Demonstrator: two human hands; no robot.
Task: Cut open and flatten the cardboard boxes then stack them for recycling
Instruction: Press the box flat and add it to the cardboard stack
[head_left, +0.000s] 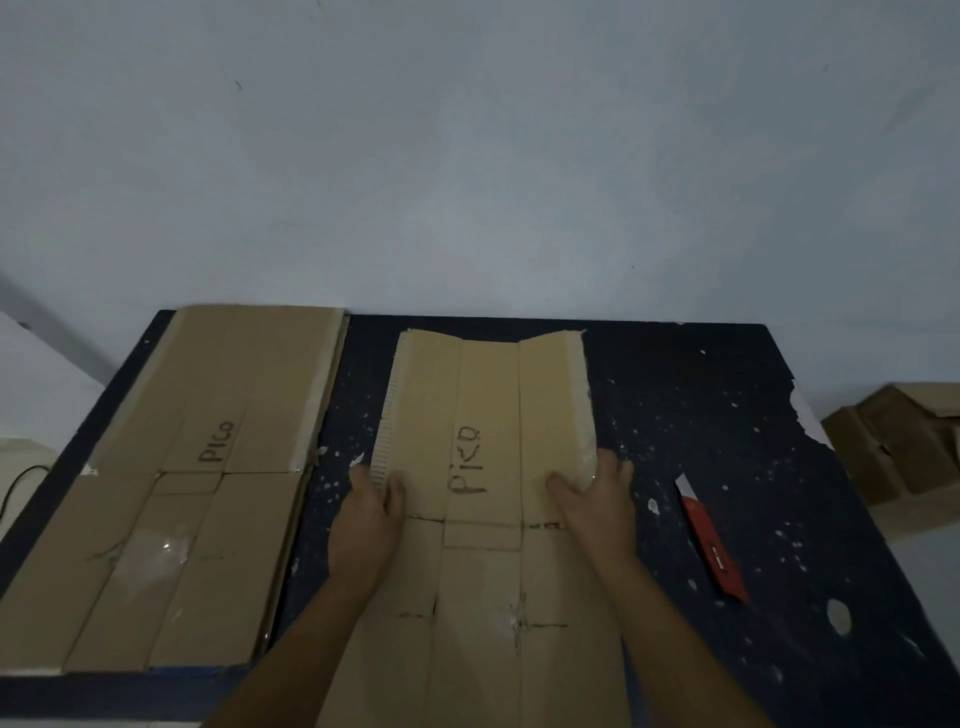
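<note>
Cardboard in both grips: left hand (370, 512) pinches the left edge of the cut-open box (483, 426), thumb on top, fingers curled under the exposed fluting. Right hand (595, 499) holds the right edge the same way, thumb on the top face, fingers wrapped round the torn white edge. Both grips narrow, closed on the sheet.

Box lies mid-counter, opened out, far side panels tilted up slightly like a shallow trough. "PICO" handwritten on the centre panel between the hands. Near half lies flat under the forearms, tape scrap on its centre seam.

Left of it, just beside: flattened stack (171, 493), also marked "PICO", clear tape patch on the near part, far edge against the wall.

Right of the right hand, apart from it: red box cutter (711, 543), blade end pointing away.

Counter (753, 415) is dark blue with white chips and speckles. Off its right edge: more cardboard boxes (904, 441), not flattened.
</note>
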